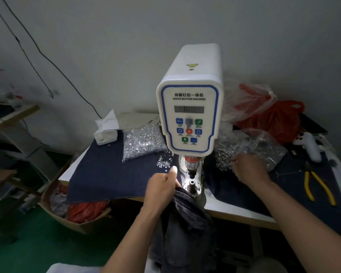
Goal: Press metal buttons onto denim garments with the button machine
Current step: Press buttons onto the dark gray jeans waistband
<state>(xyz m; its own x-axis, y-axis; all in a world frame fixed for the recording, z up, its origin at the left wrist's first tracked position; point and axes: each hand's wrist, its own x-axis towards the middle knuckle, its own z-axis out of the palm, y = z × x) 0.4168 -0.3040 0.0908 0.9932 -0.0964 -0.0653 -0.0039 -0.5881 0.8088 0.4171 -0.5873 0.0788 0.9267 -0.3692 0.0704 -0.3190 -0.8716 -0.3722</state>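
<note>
The left hand (161, 187) grips the denim garment (182, 217), which hangs just beside the button machine's lower die (192, 183); the thumb could get pinched there. The right hand (246, 167) reaches into the metal buttons (223, 159); I cannot tell its fingers, and buttons may scatter.

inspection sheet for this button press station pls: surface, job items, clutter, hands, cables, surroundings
Surface: white table under dark blue cloth.
Job's things: servo button machine; denim garment hangs below the die; bag of silver parts left, dark ring parts right.
Clutter: tissue pack, yellow pliers, red plastic bags.
Hands: left hand grips the denim; right hand reaches into the ring parts.
Cables: black cables along the wall.
Surroundings: cardboard box on green floor.
</note>
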